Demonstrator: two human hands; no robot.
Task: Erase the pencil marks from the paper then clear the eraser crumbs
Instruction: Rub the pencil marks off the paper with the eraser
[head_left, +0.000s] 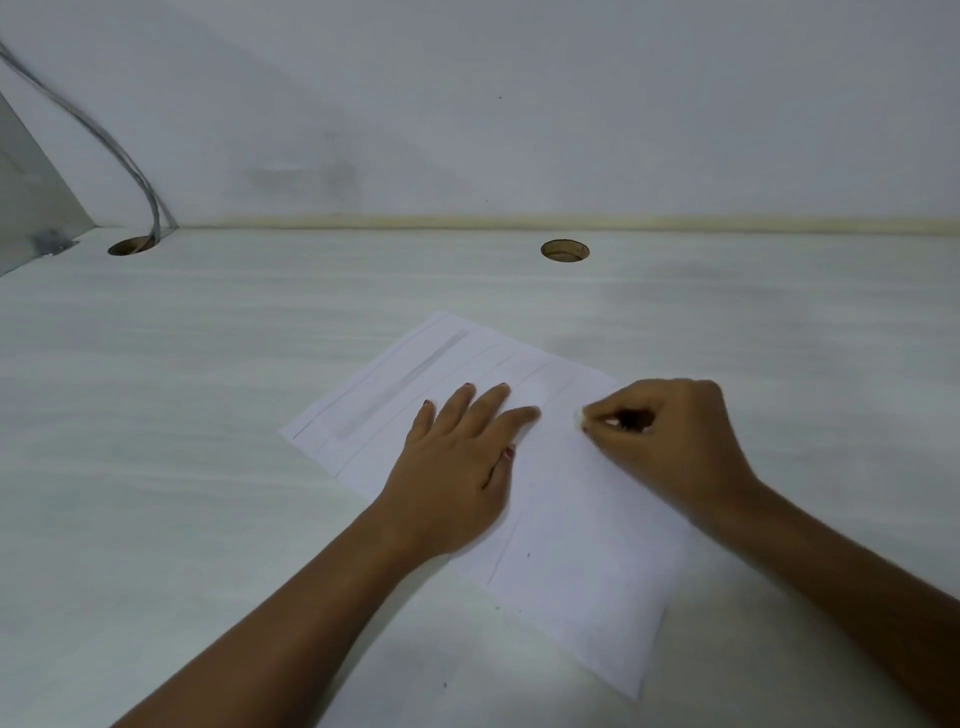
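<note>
Two hands: both are working over one white rectangular sheet of paper (587, 545), which is lying at an angle on the pale, wood-grained desk top (182, 415).
Left hand (457, 467): it is lying palm down on the sheet's middle, fingers straight and spread, pressing the paper flat.
Right hand (660, 431): its fingers are curling inward, pinching a small white eraser (577, 415) down at the sheet near its right edge, close to the left index fingertip.
Pencil marks: straight grey pencil lines (405, 384) are running along the sheet's far-left part.
Desk back: a round cable hole (564, 250) is sitting near the wall; a grey cable (130, 166) is dropping into a second hole (130, 246) at the left.
</note>
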